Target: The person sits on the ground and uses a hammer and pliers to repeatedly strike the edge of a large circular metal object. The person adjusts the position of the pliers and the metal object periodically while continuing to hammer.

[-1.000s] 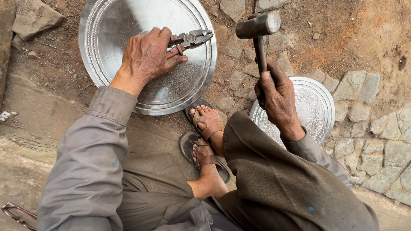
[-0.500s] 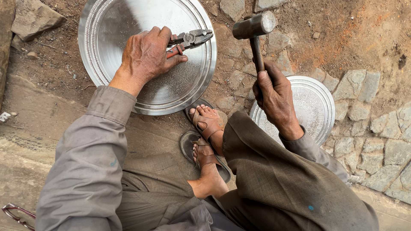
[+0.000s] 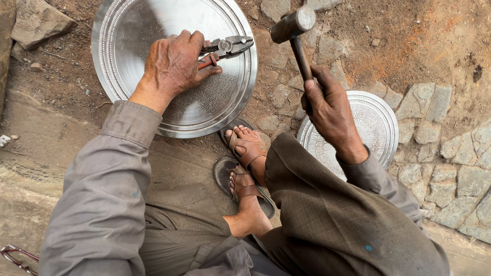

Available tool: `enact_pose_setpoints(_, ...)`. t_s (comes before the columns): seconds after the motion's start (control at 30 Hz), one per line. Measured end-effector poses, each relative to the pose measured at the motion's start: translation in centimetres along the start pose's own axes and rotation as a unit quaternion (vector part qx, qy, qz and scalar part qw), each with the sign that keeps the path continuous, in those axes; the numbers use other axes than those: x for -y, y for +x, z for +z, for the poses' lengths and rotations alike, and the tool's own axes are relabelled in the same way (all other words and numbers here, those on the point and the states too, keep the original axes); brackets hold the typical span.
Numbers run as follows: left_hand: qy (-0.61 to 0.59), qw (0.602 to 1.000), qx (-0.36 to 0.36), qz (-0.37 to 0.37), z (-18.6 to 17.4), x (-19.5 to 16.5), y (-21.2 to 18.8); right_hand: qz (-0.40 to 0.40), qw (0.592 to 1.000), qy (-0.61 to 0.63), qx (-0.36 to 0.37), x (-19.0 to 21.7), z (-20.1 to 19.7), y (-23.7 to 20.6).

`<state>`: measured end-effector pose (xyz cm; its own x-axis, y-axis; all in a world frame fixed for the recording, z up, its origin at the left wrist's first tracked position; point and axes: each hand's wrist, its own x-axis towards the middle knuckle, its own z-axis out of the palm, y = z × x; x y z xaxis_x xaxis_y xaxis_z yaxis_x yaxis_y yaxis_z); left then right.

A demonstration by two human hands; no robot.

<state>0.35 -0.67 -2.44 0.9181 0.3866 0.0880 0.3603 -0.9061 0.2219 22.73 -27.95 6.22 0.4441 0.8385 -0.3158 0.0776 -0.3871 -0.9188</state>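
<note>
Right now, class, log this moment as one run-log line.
left hand: holds pliers on big tray | right hand: hammer raised | small tray on ground beside feet

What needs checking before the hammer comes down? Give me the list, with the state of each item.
1. Left hand holds the pliers on the big tray: ok.
2. Right hand has a firm grip on the hammer: ok.
3. Hammer head raised clear of the tray: ok.
4. Pliers' tip position on the tray rim: cannot tell.
5. Feet in sandals close to the tray edge: not ok.
6. Small tray lies apart from the big one: ok.
</note>
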Motion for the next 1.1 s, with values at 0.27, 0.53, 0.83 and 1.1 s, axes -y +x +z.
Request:
enact_pose_setpoints(0.27,0.038,0.999,-0.030,0.002,0.2,-0.5,-0.3,-0.349,0.928,-0.002,-0.127,10.7,-3.0,0.4)
enact_pose_setpoints(0.53,0.051,0.998,0.040,-0.014,0.5,-0.6,-0.2,-0.010,0.994,-0.080,0.070,1.5,1.5,4.0)
enact_pose_setpoints(0.83,-0.043,0.999,0.006,-0.030,-0.4,-0.2,-0.4,-0.083,0.993,0.071,-0.034,-1.5,0.0,-1.0)
enact_pose_setpoints(1.1,-0.040,0.999,0.001,-0.021,-0.5,-0.2,-0.4,-0.010,0.998,0.038,-0.045,-4.0,0.7,-1.5)
